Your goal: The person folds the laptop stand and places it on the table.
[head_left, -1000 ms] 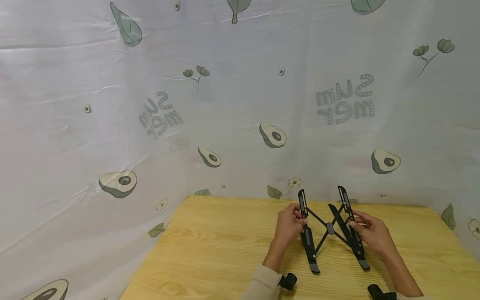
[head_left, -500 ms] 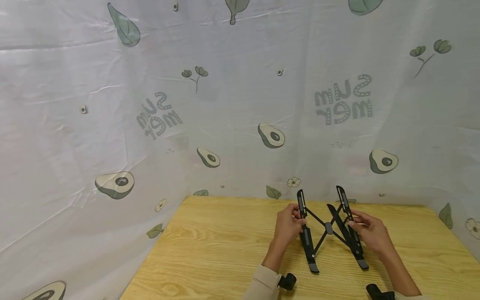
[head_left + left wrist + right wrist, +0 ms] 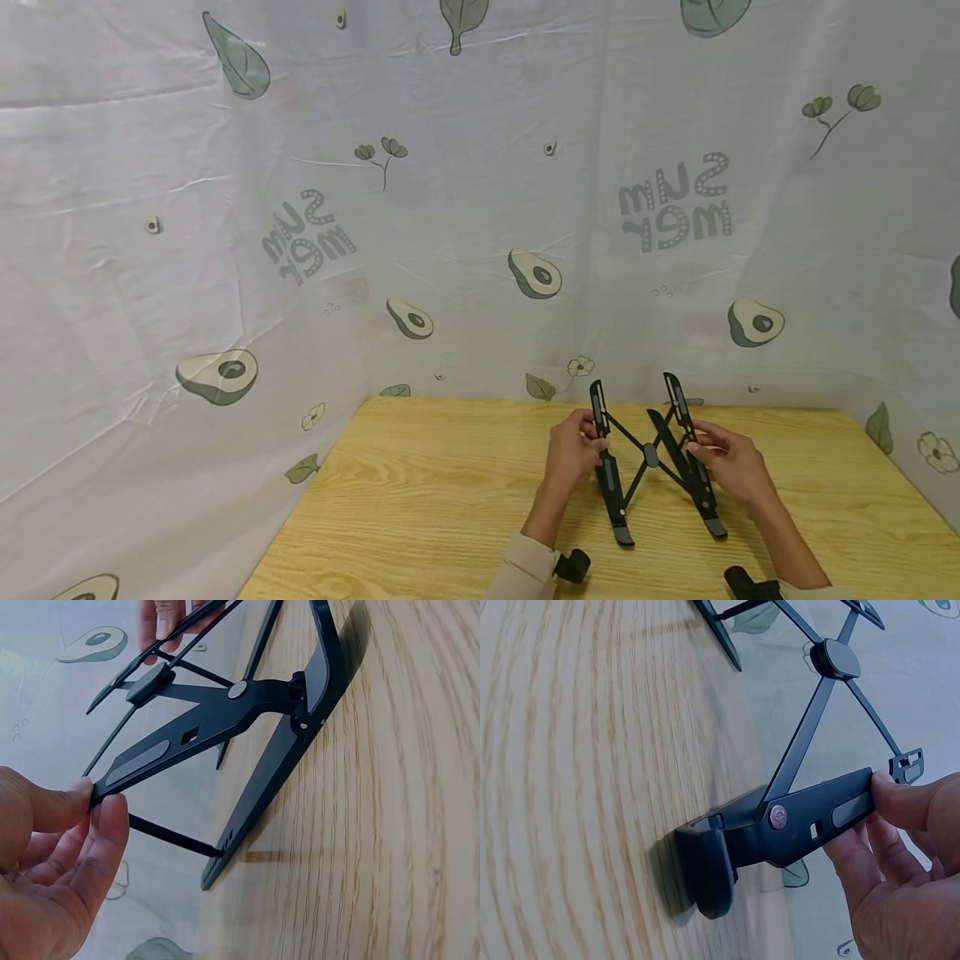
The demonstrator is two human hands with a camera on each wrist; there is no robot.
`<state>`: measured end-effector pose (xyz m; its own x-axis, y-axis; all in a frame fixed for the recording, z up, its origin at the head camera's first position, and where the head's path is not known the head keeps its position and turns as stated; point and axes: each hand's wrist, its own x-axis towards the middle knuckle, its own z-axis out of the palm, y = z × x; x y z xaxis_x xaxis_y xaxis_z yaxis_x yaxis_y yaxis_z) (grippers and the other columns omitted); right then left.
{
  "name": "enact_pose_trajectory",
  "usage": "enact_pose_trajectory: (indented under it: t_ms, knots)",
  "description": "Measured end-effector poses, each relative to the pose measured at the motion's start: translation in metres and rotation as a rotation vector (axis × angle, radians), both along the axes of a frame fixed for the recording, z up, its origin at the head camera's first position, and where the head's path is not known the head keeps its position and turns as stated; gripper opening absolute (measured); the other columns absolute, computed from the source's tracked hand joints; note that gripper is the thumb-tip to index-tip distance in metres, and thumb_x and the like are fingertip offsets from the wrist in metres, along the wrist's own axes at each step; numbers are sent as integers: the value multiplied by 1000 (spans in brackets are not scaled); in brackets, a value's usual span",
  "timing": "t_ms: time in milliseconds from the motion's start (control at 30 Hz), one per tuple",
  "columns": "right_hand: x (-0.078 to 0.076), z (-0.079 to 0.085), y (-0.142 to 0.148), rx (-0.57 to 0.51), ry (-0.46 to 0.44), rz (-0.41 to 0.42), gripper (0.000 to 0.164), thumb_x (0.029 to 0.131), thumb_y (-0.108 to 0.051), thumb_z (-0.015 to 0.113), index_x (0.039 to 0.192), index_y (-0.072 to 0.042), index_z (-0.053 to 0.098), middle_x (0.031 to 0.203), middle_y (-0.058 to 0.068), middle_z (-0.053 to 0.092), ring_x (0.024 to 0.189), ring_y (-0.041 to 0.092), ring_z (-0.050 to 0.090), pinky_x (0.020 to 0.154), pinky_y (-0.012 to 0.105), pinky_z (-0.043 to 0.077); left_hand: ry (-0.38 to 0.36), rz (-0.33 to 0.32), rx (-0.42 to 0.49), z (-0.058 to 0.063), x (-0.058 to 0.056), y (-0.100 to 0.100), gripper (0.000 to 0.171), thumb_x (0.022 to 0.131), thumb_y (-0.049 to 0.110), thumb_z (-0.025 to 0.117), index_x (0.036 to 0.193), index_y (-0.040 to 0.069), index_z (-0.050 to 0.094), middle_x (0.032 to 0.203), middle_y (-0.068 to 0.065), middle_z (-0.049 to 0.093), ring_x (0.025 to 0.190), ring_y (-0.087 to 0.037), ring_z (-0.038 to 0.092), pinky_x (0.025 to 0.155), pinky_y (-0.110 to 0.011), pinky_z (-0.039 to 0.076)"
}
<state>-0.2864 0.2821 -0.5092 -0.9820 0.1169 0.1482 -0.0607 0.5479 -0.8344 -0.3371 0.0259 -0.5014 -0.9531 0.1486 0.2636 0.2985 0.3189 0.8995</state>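
Observation:
A black folding laptop stand (image 3: 651, 455) stands unfolded on the wooden table, its two side arms joined by crossed bars at a round hub (image 3: 835, 658). My left hand (image 3: 571, 452) pinches the left side arm around its middle; in the left wrist view, thumb and fingers meet on that arm (image 3: 142, 761). On the other side, my right hand (image 3: 731, 467) pinches the right arm (image 3: 821, 817) between thumb and fingers. Grey pads line the arms, and hooked lips at the near ends point upward. The base legs rest on the tabletop.
The light wooden table (image 3: 420, 500) extends to the left of the stand. A pale curtain (image 3: 465, 192) printed with avocados and leaves hangs along its back and left edges. Dark wrist-worn devices (image 3: 573, 567) sit on both forearms.
The whole scene shifts slightly left and a little down in the head view as the camera turns. Both hands keep their hold, and the stand looks the same.

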Motion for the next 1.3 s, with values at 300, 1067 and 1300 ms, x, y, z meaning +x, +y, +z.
enact_pose_trajectory:
  t_ms: [300, 1067, 1300]
  knots:
    - [-2, -2, -5, -37, -8, 31, 53, 109, -11, 62, 158, 4, 48, 136, 34, 65, 122, 47, 68, 80, 38, 67, -14, -10, 10, -2, 0, 4, 40, 91, -9, 79, 129, 0, 68, 87, 2, 61, 69, -1, 66, 56, -18, 58]
    - [-2, 1, -10, -29, -3, 21, 52, 109, -11, 64, 157, 3, 50, 132, 32, 67, 115, 40, 73, 78, 38, 67, -10, 2, -13, -1, 3, 9, 40, 92, -7, 79, 130, 0, 68, 87, 2, 62, 69, -2, 64, 55, -18, 57]
    - [0, 1, -9, -41, -23, 27, 54, 110, -12, 63, 159, 3, 47, 135, 33, 65, 119, 44, 70, 79, 38, 67, 0, -6, -21, 0, 3, 10, 40, 92, -8, 79, 130, -1, 68, 88, -1, 63, 68, -2, 65, 55, -18, 57]
